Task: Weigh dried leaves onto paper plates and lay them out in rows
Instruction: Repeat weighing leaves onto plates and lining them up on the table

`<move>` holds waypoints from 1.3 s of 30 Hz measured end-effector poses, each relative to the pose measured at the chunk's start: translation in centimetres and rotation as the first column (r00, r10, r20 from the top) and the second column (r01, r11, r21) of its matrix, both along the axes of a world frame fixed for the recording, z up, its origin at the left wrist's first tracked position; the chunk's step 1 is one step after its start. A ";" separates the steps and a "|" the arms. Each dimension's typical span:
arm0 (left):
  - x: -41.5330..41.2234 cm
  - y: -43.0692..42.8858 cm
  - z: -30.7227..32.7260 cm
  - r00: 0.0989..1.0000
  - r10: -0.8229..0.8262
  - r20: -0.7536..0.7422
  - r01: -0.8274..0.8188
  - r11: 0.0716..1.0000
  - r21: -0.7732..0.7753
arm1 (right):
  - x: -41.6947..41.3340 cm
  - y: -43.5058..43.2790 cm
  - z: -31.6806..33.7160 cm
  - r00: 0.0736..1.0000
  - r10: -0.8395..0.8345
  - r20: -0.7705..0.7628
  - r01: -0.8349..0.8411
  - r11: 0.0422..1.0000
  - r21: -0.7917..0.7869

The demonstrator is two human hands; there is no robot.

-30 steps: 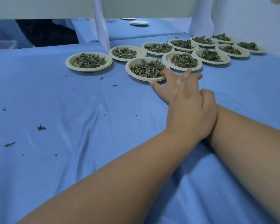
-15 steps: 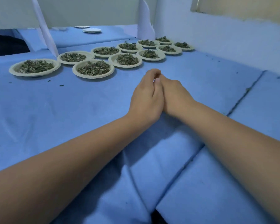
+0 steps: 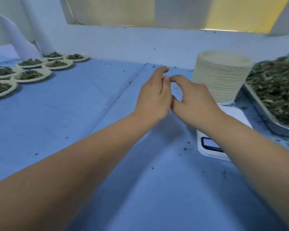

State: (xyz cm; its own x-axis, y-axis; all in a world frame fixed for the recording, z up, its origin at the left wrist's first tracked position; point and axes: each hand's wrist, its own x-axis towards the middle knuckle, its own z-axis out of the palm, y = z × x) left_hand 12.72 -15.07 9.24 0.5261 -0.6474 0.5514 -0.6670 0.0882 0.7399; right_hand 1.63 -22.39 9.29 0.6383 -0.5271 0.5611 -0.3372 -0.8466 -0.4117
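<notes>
Fingers (image 3: 163,70) of left hand (image 3: 154,97) loosely curled, nothing between them. Fingers (image 3: 177,79) of right hand (image 3: 193,99) bent, index and thumb forming an open ring, also holding nothing. Fingertips of the two hands touching or nearly so, above the middle of the tabletop (image 3: 60,114); thumb-side edges of both hands pressed together lower down. Both forearms bare, reaching in from the near edge.

Just right of right hand: tall stack of empty paper plates (image 3: 222,77), upright, resting at the far end of a white scale (image 3: 223,130). Scale lying flat, display (image 3: 210,143) at near end, partly hidden under right forearm; readout illegible.

Far right: metal tray (image 3: 264,114) heaped with dried leaves (image 3: 277,87), just beside scale and stack, cut off by frame edge.

Far left: filled plates (image 3: 32,75) set out in rows, rims touching or nearly so, each with a small pile of leaves; well apart from both hands. Exact count uncertain, some cut off at left edge.

Blue cloth over tabletop, seam running diagonally from the back wall toward the near edge. Leaf crumbs (image 3: 184,148) scattered across cloth, densest around scale. White wall (image 3: 140,44) behind, pale panel above it.
</notes>
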 end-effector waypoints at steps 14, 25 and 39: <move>-6.6 -16.1 5.9 0.656 -0.243 0.715 -0.103 0.909 0.403 | -20.4 -13.9 -2.0 0.697 -0.543 -0.468 0.634 0.772 0.048; -6.7 -17.1 7.6 0.382 -0.301 0.874 -0.253 0.876 0.412 | -20.5 -13.6 -3.2 0.719 -0.589 -0.369 0.606 0.791 -0.083; -6.9 -16.0 7.8 0.227 -0.344 0.911 -0.275 0.875 0.399 | -20.2 -13.4 -3.3 0.708 -0.611 -0.355 0.612 0.781 -0.122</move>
State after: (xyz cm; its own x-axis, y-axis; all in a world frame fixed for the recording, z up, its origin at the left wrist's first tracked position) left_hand 5.78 -31.04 17.09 -0.2176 -0.9355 0.2785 -0.8666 0.0539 -0.4960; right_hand -18.60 -35.80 5.98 0.3264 -0.8750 0.3575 -0.9021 -0.4013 -0.1586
